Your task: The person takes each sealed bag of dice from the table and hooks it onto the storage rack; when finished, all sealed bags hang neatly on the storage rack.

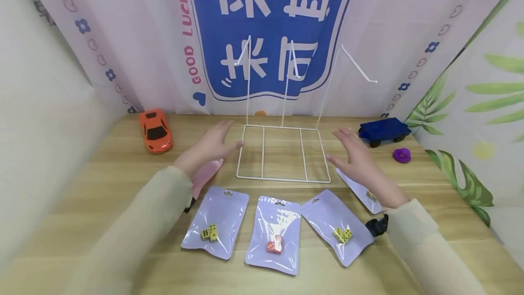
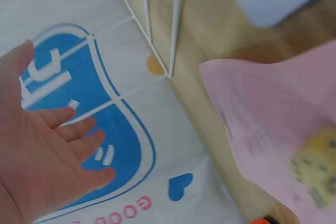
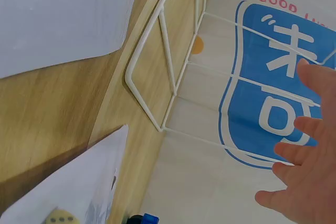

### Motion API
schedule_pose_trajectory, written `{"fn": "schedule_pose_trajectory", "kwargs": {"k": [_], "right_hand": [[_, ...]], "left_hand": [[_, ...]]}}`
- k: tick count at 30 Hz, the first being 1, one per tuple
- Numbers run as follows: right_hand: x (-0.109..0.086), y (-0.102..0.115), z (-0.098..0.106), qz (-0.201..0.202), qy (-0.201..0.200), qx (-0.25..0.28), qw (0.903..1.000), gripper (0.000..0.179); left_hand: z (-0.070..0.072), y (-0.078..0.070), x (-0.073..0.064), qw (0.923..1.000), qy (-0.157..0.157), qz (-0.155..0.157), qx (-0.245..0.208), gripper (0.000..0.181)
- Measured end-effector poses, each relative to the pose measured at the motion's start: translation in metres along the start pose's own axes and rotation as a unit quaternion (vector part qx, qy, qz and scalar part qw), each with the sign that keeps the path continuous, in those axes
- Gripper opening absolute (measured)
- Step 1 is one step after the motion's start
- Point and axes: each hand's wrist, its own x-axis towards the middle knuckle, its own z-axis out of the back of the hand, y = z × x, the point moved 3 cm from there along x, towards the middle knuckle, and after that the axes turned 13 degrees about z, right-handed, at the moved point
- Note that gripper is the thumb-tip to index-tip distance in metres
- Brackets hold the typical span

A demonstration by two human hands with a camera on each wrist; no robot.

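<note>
Both hands hover on either side of a white wire display rack (image 1: 283, 179), holding nothing. My left hand (image 1: 210, 147) is left of the rack's base with fingers spread, as the left wrist view also shows. To the right of the base, my right hand (image 1: 360, 163) has its fingers extended and apart. Beneath the left forearm lies a pink bag (image 1: 206, 174) with yellow dice in it. Under the right hand is a lavender bag (image 1: 354, 185), partly hidden. Three more lavender bags lie in front: a left one (image 1: 225, 211), a middle one (image 1: 276, 222) with pinkish-red dice, and a right one (image 1: 331, 213).
An orange toy car (image 1: 157, 131) stands at the back left. A blue toy cart (image 1: 384, 131) and a small purple object (image 1: 402, 155) sit at the back right. A printed curtain (image 1: 155, 35) hangs behind the wooden table (image 1: 159, 263). The rack's three prongs point forward.
</note>
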Motion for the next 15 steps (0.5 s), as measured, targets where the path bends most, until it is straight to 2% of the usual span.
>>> {"fn": "schedule_pose_trajectory", "kwargs": {"k": [4, 8, 11, 15], "right_hand": [[-0.013, 0.001, 0.009, 0.013, -0.03, 0.01, 0.9994, 0.059], [-0.027, 0.004, 0.017, 0.013, -0.041, 0.025, 0.9987, 0.055], [-0.035, 0.008, 0.021, 0.013, -0.043, 0.039, 0.9982, 0.05], [-0.043, 0.011, 0.023, 0.032, -0.059, 0.04, 0.997, 0.041]], "left_hand": [[0.003, -0.008, 0.043, 0.9961, 0.022, 0.0, -0.086, 0.061], [0.007, -0.016, 0.083, 0.9905, 0.01, 0.021, -0.136, 0.04], [0.01, -0.017, 0.103, 0.9863, -0.012, 0.058, -0.154, 0.034], [0.011, -0.012, 0.119, 0.9803, -0.042, 0.102, -0.164, 0.039]]}}
